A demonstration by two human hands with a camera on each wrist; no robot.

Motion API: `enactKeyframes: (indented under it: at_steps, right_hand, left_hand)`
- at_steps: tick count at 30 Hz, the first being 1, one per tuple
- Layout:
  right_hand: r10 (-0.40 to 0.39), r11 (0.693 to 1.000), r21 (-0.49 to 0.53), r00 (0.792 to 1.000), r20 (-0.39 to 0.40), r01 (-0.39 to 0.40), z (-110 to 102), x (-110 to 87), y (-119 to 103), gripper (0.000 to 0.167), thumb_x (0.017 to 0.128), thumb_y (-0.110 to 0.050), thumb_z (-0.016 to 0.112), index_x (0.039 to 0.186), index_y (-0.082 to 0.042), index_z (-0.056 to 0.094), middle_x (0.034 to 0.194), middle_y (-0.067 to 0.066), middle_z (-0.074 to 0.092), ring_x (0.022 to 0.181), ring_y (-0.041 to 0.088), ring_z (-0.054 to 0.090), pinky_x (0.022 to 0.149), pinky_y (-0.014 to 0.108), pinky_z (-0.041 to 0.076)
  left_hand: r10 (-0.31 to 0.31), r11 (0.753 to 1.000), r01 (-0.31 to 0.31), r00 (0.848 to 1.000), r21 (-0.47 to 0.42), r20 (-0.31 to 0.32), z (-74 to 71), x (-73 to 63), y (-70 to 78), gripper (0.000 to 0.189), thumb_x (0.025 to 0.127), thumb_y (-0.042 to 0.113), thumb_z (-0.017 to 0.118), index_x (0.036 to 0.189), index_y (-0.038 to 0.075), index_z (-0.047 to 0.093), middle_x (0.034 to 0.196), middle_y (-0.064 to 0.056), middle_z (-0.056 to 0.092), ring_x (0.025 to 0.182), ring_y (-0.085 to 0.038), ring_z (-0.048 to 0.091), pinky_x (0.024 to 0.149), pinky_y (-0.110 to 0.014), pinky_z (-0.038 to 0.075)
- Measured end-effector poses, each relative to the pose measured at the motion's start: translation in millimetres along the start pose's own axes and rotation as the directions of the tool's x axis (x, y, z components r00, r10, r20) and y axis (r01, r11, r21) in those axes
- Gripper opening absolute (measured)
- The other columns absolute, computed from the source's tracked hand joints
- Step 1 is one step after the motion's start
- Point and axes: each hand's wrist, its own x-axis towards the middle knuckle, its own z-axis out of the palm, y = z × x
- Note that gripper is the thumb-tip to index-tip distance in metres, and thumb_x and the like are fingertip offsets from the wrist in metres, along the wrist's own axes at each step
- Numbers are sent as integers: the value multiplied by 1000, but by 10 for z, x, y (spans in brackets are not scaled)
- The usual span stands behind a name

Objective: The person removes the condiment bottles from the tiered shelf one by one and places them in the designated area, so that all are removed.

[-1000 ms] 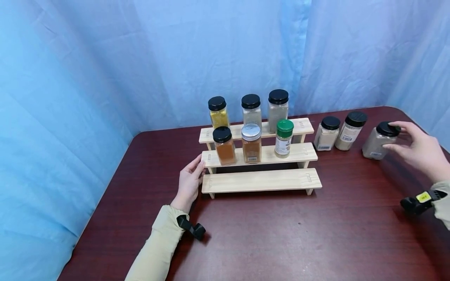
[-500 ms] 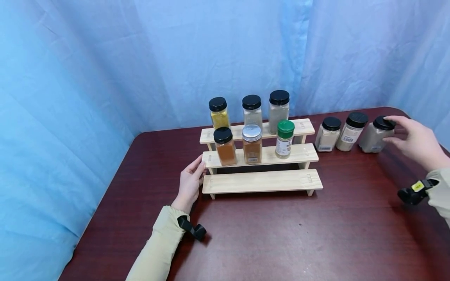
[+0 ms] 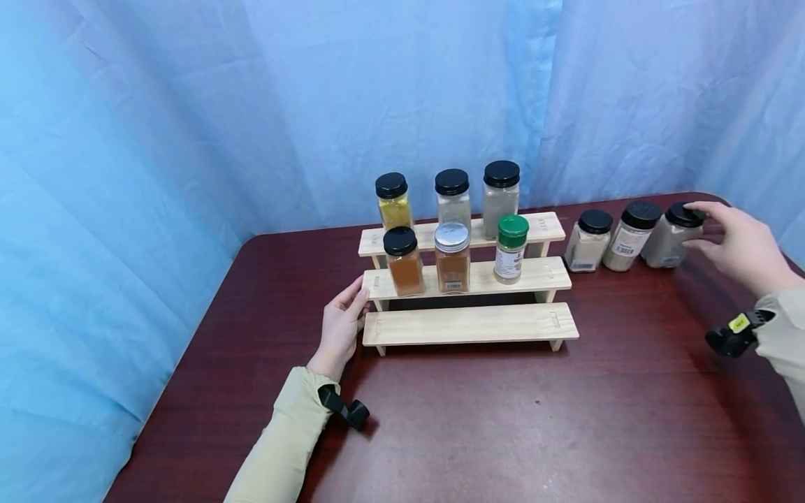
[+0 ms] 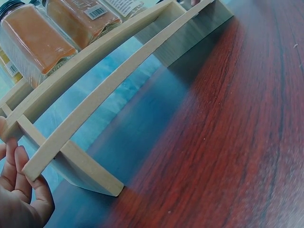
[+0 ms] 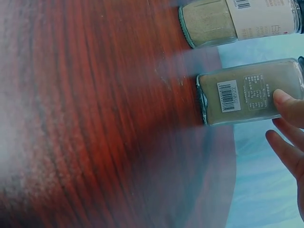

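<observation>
My left hand (image 3: 340,325) holds the left end of a three-tier wooden spice rack (image 3: 468,325), its fingers at the middle and lowest boards in the left wrist view. At the right, my right hand (image 3: 742,244) grips a square spice jar (image 3: 665,244) of greyish powder, with a finger at the black lid and the thumb on the side. In the right wrist view the jar (image 5: 242,95) shows a barcode label and stands upright at the table. Just left of it is a labelled round jar (image 3: 625,244), then another black-lidded jar (image 3: 587,248).
On the rack's top tier stand a yellow spice jar (image 3: 395,208) and two greyish ones. Its middle tier bears an orange-brown jar (image 3: 405,272), a silver-lidded jar (image 3: 453,269) and a green-capped shaker (image 3: 509,258). Blue curtains (image 3: 390,105) hang behind the dark red table (image 3: 478,419).
My right hand has moved the greyish jar left and back, close beside the labelled round jar. The left hand keeps its place on the rack.
</observation>
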Motion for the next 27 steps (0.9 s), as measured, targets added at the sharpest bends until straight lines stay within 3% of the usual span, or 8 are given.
enactKeyframes:
  at_steps: [10, 17, 23, 27]
  right_hand:
    - [0, 1000, -11, 1000, 4, 0, 3, 36, 63, 58, 84, 10, 62, 136, 6, 37, 118, 41, 44, 97, 59, 49, 76, 64, 41]
    - [20, 1000, -14, 1000, -14, -20, 51, 83, 283, 66, 89, -10, 66, 145, -1, 32, 122, 38, 47, 103, 54, 46, 75, 59, 41]
    - [52, 996, 73, 998, -27, -50, -130, 21, 30, 66, 88, -4, 64, 143, 7, 30, 122, 41, 42, 104, 58, 44, 85, 65, 36]
    - [84, 993, 92, 995, -53, -79, -237, -38, -152, 63, 92, -12, 61, 144, 5, 29, 127, 41, 40, 107, 60, 42, 87, 66, 34]
  left_hand:
    - [10, 1000, -10, 1000, 8, 8, 9, -6, 10, 40, 96, 8, 54, 136, 3, 50, 78, 13, 61, 66, -3, 52, 53, -13, 39]
    - [2, 1000, -2, 1000, 5, 1, 16, -5, 5, 40, 96, 9, 54, 136, 4, 51, 78, 12, 60, 66, -4, 51, 53, -13, 40]
    - [-5, 1000, 5, 1000, 10, -10, 16, 5, -5, 39, 96, 8, 54, 136, 3, 51, 80, 12, 60, 67, -2, 51, 55, -13, 42]
    - [-2, 1000, 2, 1000, -3, -14, 9, 15, -4, 40, 96, 7, 54, 136, 2, 51, 78, 13, 60, 65, 0, 51, 55, -12, 42]
